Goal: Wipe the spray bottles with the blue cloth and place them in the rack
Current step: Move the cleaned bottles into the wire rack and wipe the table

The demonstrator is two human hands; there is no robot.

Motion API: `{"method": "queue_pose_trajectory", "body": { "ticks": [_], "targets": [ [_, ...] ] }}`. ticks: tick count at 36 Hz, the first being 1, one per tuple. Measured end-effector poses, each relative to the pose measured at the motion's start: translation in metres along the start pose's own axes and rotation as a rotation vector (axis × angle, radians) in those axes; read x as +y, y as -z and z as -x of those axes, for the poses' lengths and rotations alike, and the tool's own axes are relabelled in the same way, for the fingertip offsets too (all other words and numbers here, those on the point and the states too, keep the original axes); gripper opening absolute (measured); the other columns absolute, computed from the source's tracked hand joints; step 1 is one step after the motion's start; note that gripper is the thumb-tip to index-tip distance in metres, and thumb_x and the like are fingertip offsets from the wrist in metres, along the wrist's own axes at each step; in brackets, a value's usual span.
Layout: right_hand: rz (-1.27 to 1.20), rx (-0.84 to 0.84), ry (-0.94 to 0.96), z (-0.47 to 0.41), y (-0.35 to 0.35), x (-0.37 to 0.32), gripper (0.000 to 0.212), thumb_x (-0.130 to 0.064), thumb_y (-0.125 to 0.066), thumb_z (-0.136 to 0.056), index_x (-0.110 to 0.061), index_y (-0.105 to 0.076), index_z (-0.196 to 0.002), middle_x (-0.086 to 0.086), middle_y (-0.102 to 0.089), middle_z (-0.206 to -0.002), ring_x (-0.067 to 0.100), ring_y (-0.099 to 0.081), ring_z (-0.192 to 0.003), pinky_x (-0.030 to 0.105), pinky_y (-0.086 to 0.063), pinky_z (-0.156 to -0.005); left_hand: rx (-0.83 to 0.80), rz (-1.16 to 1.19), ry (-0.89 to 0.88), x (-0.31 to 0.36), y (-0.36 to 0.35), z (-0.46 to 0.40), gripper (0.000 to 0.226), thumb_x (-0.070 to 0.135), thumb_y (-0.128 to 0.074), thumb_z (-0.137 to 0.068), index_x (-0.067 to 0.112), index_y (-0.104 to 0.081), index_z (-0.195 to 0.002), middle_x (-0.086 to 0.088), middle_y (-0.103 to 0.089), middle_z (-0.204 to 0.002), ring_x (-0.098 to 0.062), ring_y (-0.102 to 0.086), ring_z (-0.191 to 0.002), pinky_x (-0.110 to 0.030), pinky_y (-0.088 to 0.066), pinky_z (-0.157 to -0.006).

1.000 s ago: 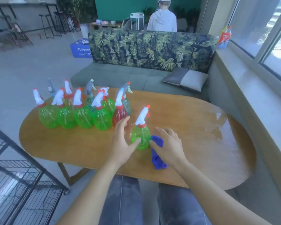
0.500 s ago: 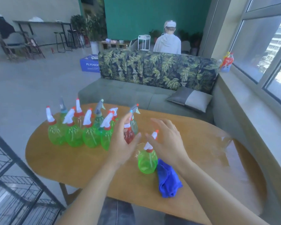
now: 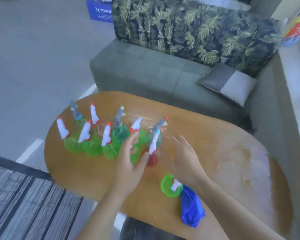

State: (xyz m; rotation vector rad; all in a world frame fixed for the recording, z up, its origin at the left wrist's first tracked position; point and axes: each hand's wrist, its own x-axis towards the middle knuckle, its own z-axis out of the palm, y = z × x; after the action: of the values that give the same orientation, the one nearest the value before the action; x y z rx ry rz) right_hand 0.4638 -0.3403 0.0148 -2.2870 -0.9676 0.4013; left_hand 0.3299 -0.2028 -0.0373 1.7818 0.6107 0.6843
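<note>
Both hands have left the green spray bottle (image 3: 171, 186) and blue cloth (image 3: 191, 211), which now sit together near the counter's (image 3: 215, 139) front edge, behind the right wrist. That bottle stands upright and is still on the counter, not in the rack (image 3: 24, 201).

The left hand (image 3: 128, 163) has reached forward to the cluster of bottles (image 3: 97, 137); its fingers (image 3: 130, 144) are spread wide and hold nothing, with the thumb touching or just beside the red bottle (image 3: 151, 158) — blur hides which. The right hand (image 3: 185, 158), fingers relaxed and empty, hovers just right of that bottle.

Judging by this, another bottle is being fetched, so wiping has not begun.

Right of the right fingers the counter lies bare, giving room to work. Left of the left fingers the bottles crowd together, easy to knock; the rack stands below the near-left edge.
</note>
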Motion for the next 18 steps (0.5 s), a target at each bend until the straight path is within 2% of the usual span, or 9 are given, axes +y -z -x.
{"method": "queue_pose_trajectory", "body": {
  "ticks": [4,6,9,11,15,18],
  "targets": [
    [-0.020,-0.100,-0.100,0.011,0.015,-0.037,0.046,-0.047,-0.066,-0.095,-0.042,-0.056,-0.140,-0.013,-0.053,-0.114,0.016,-0.057,-0.113,0.041,-0.047,-0.101,-0.025,-0.018,0.099,0.039,0.037,0.007,0.062,0.026,-0.070,-0.099,0.038,-0.045,-0.154,0.026,-0.057,-0.145,-0.017,-0.054,-0.143,-0.037,-0.047,-0.114],
    [-0.072,-0.139,-0.141,0.017,0.021,-0.063,0.046,-0.043,-0.069,-0.096,-0.042,-0.057,-0.140,-0.015,-0.054,-0.115,0.012,-0.058,-0.112,0.031,-0.045,-0.099,-0.032,-0.037,0.166,0.059,0.058,0.011,0.061,0.026,-0.072,-0.101,0.036,-0.046,-0.155,0.027,-0.057,-0.142,-0.011,-0.053,-0.142,-0.030,-0.047,-0.113],
    [-0.109,-0.206,-0.179,0.021,0.031,-0.102,0.047,-0.038,-0.072,-0.095,-0.038,-0.058,-0.140,-0.018,-0.052,-0.115,0.005,-0.054,-0.104,0.017,-0.035,-0.086,-0.031,-0.053,0.227,0.084,0.088,0.014,0.060,0.015,-0.072,-0.103,0.028,-0.048,-0.156,0.018,-0.057,-0.146,-0.005,-0.053,-0.140,-0.021,-0.045,-0.111],
    [-0.104,-0.241,-0.176,0.023,0.031,-0.124,0.046,-0.038,-0.072,-0.094,-0.037,-0.059,-0.139,-0.017,-0.053,-0.120,0.006,-0.055,-0.108,0.017,-0.035,-0.086,-0.022,-0.063,0.250,0.096,0.107,0.017,0.058,0.014,-0.072,-0.103,0.026,-0.049,-0.155,0.014,-0.058,-0.146,-0.006,-0.054,-0.138,-0.018,-0.046,-0.108],
    [-0.127,-0.276,-0.160,0.024,0.031,-0.161,0.048,-0.045,-0.069,-0.092,-0.038,-0.059,-0.139,-0.015,-0.056,-0.131,0.007,-0.057,-0.118,0.025,-0.043,-0.094,0.012,-0.041,0.276,0.115,0.141,0.026,0.058,0.013,-0.071,-0.104,0.040,-0.048,-0.150,0.016,-0.058,-0.144,-0.004,-0.055,-0.135,-0.012,-0.043,-0.104],
    [-0.151,-0.310,-0.161,0.015,0.025,-0.182,0.052,-0.042,-0.070,-0.095,-0.038,-0.055,-0.144,-0.016,-0.052,-0.135,0.007,-0.056,-0.121,0.027,-0.044,-0.102,0.054,-0.036,0.278,0.119,0.164,0.025,0.057,0.013,-0.071,-0.103,0.030,-0.050,-0.153,0.013,-0.059,-0.143,-0.002,-0.056,-0.133,-0.010,-0.044,-0.102]
  ]
}}
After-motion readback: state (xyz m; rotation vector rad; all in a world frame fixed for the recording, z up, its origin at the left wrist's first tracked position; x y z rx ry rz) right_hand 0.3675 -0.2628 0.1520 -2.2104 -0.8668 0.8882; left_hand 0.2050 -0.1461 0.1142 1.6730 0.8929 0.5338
